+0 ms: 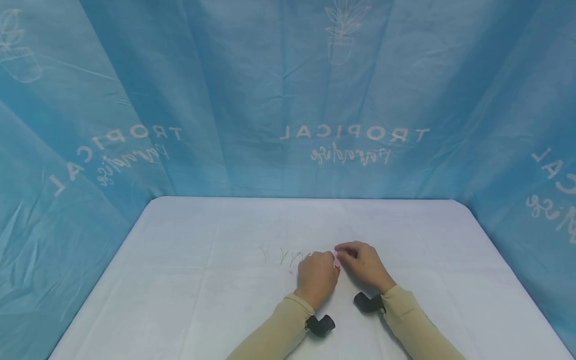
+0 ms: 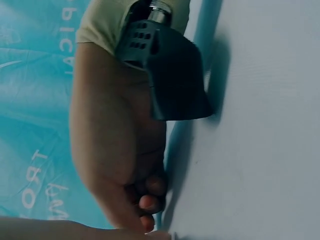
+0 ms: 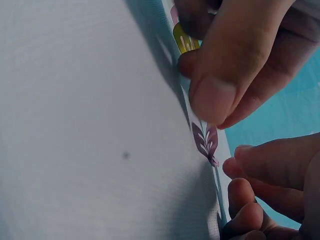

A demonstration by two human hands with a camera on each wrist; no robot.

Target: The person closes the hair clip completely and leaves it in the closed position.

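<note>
Near the table's middle my two hands meet at a small pink patterned piece [image 1: 337,259]. My left hand [image 1: 318,276] is on its left with curled fingers, and the fingertips appear to pinch it. From the right, the thumb and forefinger of my right hand [image 1: 366,267] pinch it too. In the right wrist view a purple leaf shape [image 3: 205,140] with pale veins shows below my right thumb, and a yellow-green patch [image 3: 186,41] peeks out above. The left wrist view shows my left hand [image 2: 115,145] with curled fingers; the piece is hidden there.
Several thin Y-shaped green sprigs or marks [image 1: 283,256] form a row left of the hands on the white tabletop [image 1: 189,285]. A blue printed curtain [image 1: 252,100] surrounds the table. Black camera mounts [image 1: 320,326] sit on both wrists.
</note>
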